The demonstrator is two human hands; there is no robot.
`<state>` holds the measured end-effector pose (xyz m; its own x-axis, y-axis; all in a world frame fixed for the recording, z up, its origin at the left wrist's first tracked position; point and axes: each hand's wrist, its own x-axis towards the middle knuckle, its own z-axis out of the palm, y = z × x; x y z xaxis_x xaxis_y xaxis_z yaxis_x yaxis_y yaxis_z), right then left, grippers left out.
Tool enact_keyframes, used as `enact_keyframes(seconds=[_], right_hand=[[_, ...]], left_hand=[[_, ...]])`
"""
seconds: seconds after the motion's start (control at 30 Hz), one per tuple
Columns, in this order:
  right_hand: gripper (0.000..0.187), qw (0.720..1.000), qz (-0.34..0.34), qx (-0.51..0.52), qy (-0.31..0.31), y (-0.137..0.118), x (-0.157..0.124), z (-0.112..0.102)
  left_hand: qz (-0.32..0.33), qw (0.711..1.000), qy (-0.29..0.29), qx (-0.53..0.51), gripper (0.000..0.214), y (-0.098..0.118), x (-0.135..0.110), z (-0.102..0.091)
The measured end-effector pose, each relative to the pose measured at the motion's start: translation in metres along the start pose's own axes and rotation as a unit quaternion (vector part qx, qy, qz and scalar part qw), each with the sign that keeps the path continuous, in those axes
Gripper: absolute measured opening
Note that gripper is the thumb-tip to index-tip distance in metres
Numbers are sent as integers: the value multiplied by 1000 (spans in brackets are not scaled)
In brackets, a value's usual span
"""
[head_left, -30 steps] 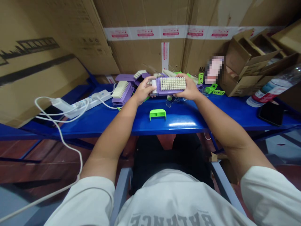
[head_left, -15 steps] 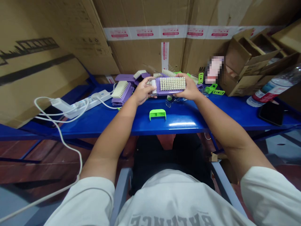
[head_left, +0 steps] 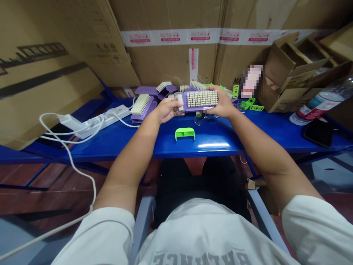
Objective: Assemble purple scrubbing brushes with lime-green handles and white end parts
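Between my hands, above the blue table (head_left: 165,143), is a purple scrub brush (head_left: 202,99) with its cream bristles facing me. My right hand (head_left: 223,102) is closed around its right end. At the left end, which has a white roller-like piece and clear plastic, my left hand (head_left: 168,109) grips with the thumb laid over the white piece and the fingers below. A bright green bracket-shaped part (head_left: 184,133) lies on the table below the brush. Clear plastic pieces (head_left: 202,119) lie just behind it, partly hidden by the held brush.
More purple brushes (head_left: 142,106) are piled left and behind my hands. Green plastic parts (head_left: 248,103) lie to the right, near open cardboard boxes (head_left: 286,73). A white power strip (head_left: 96,122) with cables is at left; a water bottle (head_left: 314,106) and a black phone (head_left: 318,132) are at right.
My left hand's fingers have shifted on the brush's left end; the thumb now lies straighter over the white piece. The brush and my right hand have stayed almost still.
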<state>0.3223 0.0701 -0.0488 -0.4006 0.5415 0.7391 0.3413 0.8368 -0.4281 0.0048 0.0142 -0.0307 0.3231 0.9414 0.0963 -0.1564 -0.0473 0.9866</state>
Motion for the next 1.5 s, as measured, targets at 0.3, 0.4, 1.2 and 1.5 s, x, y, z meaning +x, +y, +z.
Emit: enact_keyframes(seconds=[0.3,0.4,1.2,1.5], right_hand=[[111,999,-16,-29,-13,-1,0,-2],[110,999,-15,-39,-17,-3,0,-3],[101,996,-63,-60,-9,-11,3,-5],[104,998,-31,-54,-14,-20,4,-5]], left_hand=[[5,1000,-1,9,45,-3,2,-5],[4,1000,2,11,44,-3,2,-5],[12,1000,3,28,50,-3,1,-5],[24,999,21,20,50,-3,1,-2]])
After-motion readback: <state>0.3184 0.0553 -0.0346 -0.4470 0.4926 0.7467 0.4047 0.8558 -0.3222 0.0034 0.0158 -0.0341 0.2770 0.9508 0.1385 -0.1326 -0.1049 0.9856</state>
